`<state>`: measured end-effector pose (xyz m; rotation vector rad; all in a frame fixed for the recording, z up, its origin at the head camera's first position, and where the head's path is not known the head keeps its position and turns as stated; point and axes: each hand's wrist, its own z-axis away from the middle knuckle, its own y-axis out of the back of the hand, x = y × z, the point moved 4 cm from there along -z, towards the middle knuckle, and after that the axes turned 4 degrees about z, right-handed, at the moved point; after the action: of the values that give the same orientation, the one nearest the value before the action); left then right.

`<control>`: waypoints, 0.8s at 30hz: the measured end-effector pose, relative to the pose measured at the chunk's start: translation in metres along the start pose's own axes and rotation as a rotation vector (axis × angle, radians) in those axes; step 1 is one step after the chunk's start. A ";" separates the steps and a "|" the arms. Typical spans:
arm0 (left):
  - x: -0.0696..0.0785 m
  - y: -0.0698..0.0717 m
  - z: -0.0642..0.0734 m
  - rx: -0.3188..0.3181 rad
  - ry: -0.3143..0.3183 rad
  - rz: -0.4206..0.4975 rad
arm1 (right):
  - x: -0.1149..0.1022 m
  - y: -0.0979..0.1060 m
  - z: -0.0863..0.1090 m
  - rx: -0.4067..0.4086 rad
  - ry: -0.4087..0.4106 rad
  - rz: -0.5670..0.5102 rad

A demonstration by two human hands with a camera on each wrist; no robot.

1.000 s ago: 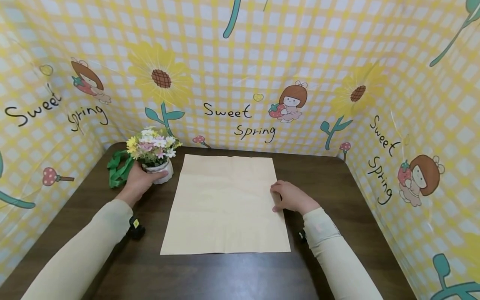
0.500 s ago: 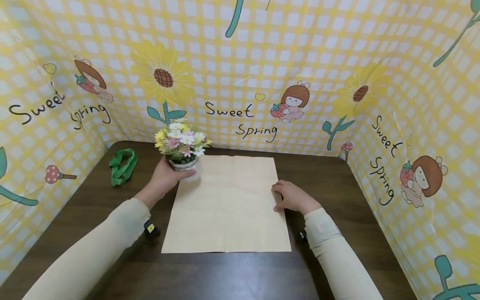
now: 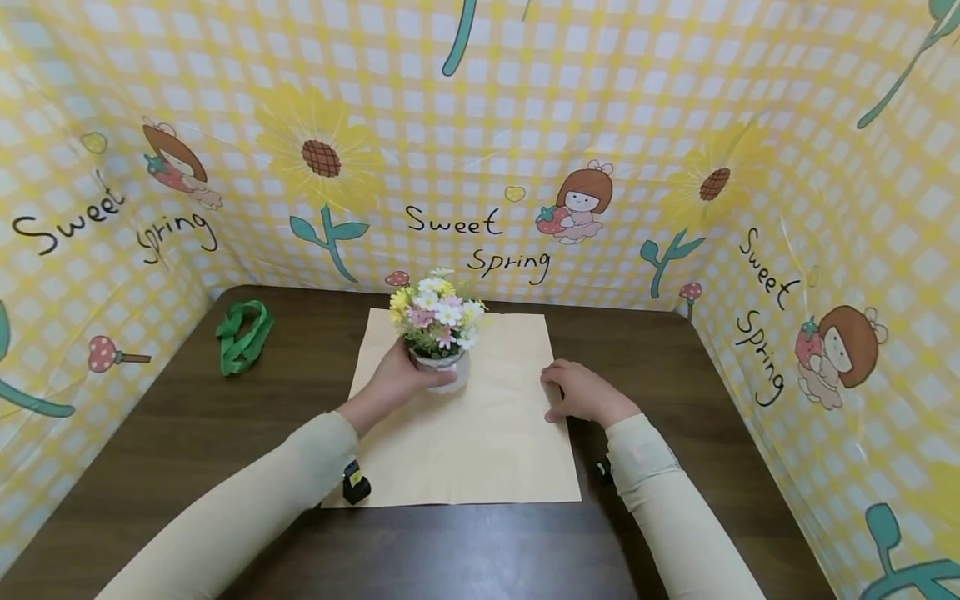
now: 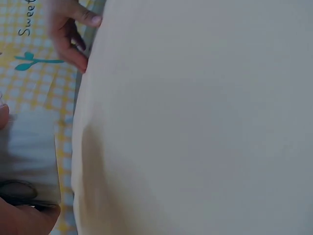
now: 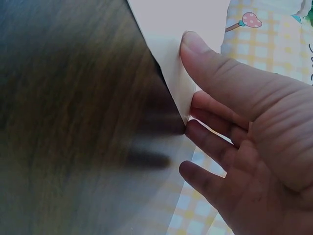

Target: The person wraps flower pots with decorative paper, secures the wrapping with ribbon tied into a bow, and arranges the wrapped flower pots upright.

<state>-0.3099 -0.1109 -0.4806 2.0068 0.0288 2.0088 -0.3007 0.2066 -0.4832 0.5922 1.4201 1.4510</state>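
Observation:
In the head view my left hand (image 3: 397,379) grips a small white pot (image 3: 452,375), thumb across its front. Artificial flowers (image 3: 438,312) in white, yellow and pink fill the pot, which is upright over the upper middle of the beige paper sheet (image 3: 480,450). The pot (image 4: 29,142) shows at the left edge of the left wrist view, between thumb and fingers. My right hand (image 3: 588,394) rests at the sheet's right edge. In the right wrist view, its thumb (image 5: 195,43) lies on the paper (image 5: 171,19) and the fingertips touch along the edge, spread apart from the thumb.
A coiled green ribbon (image 3: 245,337) lies at the back left of the dark wooden table (image 3: 465,550). Yellow checked cloth walls (image 3: 450,142) with printed flowers and figures close off the back and both sides.
My left hand has carried the flowerpot rightward from beside the green ribbon to over the paper sheet. The ribbon is now uncovered. My right hand has stayed at the paper's edge.

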 end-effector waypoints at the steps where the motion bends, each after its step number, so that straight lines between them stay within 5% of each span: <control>1: -0.001 -0.004 -0.001 -0.004 0.000 0.002 | 0.000 0.000 0.000 0.001 0.001 0.002; 8: -0.005 -0.022 -0.003 -0.017 0.004 -0.054 | 0.000 0.000 -0.002 0.004 -0.009 0.000; 24: -0.013 -0.033 -0.010 -0.043 -0.034 -0.134 | 0.000 0.000 -0.001 -0.002 -0.015 -0.006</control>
<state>-0.3134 -0.0799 -0.5007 1.9575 0.1090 1.8778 -0.3014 0.2063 -0.4838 0.5961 1.4080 1.4408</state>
